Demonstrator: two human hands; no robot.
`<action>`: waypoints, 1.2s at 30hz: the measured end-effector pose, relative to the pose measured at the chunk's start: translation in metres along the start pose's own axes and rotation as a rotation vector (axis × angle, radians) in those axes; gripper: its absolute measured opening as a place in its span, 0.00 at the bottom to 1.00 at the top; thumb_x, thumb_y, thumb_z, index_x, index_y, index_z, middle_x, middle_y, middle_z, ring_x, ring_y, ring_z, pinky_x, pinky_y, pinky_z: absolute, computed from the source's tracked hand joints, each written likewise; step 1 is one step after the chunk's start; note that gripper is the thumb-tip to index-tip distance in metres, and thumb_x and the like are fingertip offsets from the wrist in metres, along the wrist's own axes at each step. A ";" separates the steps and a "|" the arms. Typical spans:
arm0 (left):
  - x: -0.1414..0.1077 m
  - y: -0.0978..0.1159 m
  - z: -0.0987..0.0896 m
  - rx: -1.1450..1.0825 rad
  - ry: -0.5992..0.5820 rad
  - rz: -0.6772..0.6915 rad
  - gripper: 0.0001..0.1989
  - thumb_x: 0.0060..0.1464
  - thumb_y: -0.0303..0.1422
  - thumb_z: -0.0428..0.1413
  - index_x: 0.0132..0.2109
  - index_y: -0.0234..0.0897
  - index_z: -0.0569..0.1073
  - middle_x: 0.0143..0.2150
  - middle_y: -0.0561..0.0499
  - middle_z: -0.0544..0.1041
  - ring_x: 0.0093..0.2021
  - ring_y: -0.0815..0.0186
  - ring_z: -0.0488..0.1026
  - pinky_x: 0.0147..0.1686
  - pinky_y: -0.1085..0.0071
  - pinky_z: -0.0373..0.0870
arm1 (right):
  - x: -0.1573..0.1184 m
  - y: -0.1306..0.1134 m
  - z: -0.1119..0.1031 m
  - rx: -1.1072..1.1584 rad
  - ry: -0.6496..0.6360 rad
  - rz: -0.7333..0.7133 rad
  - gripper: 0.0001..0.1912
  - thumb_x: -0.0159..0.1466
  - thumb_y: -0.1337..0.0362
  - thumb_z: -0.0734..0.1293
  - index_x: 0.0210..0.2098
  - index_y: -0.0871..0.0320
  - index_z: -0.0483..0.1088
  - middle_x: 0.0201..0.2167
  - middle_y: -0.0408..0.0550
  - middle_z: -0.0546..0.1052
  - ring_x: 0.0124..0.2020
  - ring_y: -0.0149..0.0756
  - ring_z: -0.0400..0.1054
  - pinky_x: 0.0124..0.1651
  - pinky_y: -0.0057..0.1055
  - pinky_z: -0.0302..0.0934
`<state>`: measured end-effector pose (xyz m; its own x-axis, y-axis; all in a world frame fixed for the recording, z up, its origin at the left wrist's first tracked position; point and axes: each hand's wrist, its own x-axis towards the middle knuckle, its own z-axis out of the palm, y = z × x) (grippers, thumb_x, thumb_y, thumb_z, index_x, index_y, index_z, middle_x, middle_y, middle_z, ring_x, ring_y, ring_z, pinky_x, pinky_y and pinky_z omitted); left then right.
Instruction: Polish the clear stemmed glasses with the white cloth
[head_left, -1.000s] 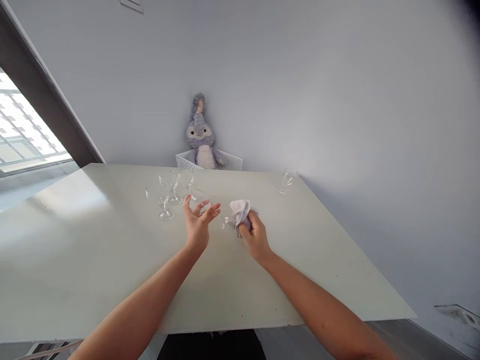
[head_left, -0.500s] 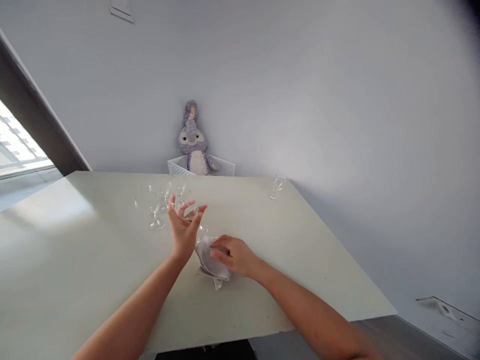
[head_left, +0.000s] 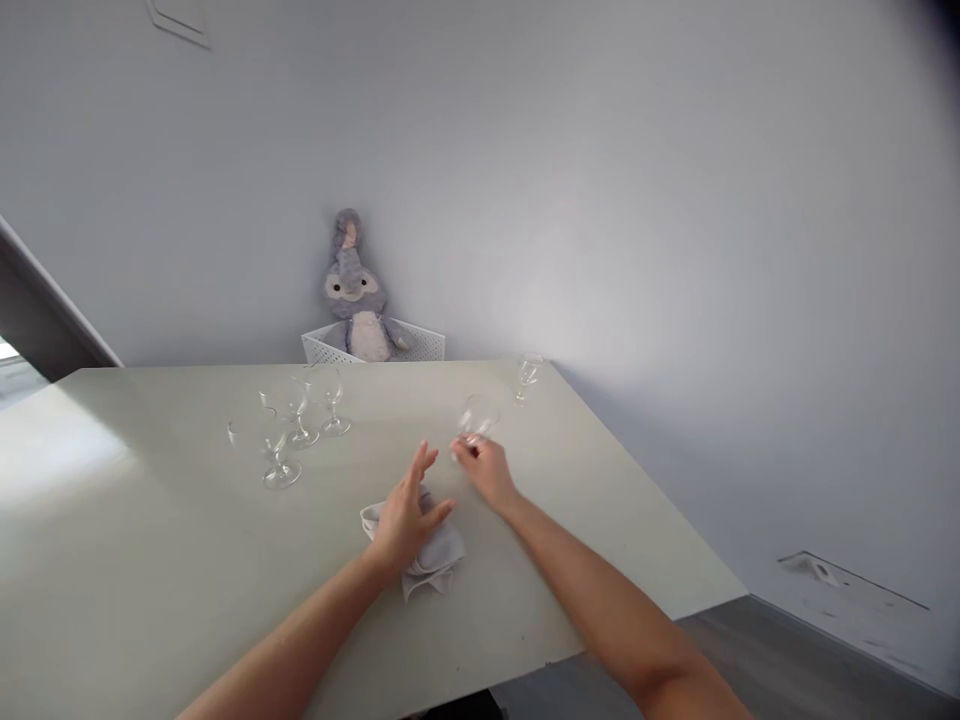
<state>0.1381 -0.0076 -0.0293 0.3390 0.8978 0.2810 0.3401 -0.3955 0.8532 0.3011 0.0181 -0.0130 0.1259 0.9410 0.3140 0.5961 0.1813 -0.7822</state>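
A clear stemmed glass (head_left: 480, 414) is pinched low down by my right hand (head_left: 486, 470), its bowl standing up above the fingers. Whether its foot touches the table cannot be made out. My left hand (head_left: 405, 515) hangs over a crumpled pale grey cloth (head_left: 439, 552), fingers apart and nothing in them. Part of the cloth is hidden behind that hand. Farther off at the right, one more stemmed glass (head_left: 529, 372) stands alone near the back edge.
Several clear glasses stand together on the left, the nearest glass (head_left: 279, 462) in front of the others. Behind the white table (head_left: 172, 560), a plush toy (head_left: 352, 290) sits in a white perforated basket (head_left: 427, 344) against the wall.
The glass passed from my left hand to my right hand and moved to the right. My left hand came down and back over the cloth. The view turned slightly to the right.
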 end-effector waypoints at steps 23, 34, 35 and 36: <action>0.003 -0.010 0.000 -0.106 0.027 -0.142 0.20 0.51 0.36 0.51 0.52 0.46 0.63 0.47 0.50 0.71 0.47 0.63 0.67 0.49 0.63 0.61 | 0.139 0.108 -0.029 -0.287 0.225 0.430 0.10 0.54 0.61 0.61 0.31 0.59 0.70 0.30 0.49 0.74 0.35 0.38 0.67 0.35 0.28 0.57; 0.073 -0.029 -0.068 -1.178 0.799 -0.512 0.29 0.56 0.42 0.46 0.61 0.48 0.44 0.45 0.43 0.69 0.42 0.66 0.72 0.43 0.67 0.68 | 0.050 0.051 -0.024 0.031 0.047 0.305 0.13 0.53 0.59 0.59 0.33 0.60 0.69 0.26 0.45 0.72 0.21 0.30 0.61 0.24 0.26 0.55; 0.081 -0.032 -0.073 -1.218 0.791 -0.521 0.30 0.56 0.43 0.45 0.61 0.48 0.41 0.46 0.42 0.69 0.42 0.65 0.72 0.42 0.67 0.69 | 0.040 0.037 -0.019 0.061 -0.028 0.261 0.13 0.54 0.59 0.59 0.31 0.60 0.70 0.24 0.44 0.72 0.19 0.29 0.60 0.23 0.25 0.54; 0.088 -0.035 -0.077 -1.257 0.786 -0.527 0.30 0.56 0.43 0.44 0.61 0.48 0.39 0.47 0.41 0.68 0.42 0.65 0.72 0.40 0.67 0.70 | 0.029 0.022 -0.015 0.083 -0.113 0.206 0.13 0.54 0.58 0.60 0.30 0.60 0.70 0.22 0.43 0.71 0.19 0.28 0.60 0.24 0.25 0.54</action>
<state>0.0889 0.1004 -0.0008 -0.2367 0.9076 -0.3468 -0.7857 0.0312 0.6178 0.3293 0.0455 -0.0130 0.1461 0.9856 0.0849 0.4991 0.0006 -0.8666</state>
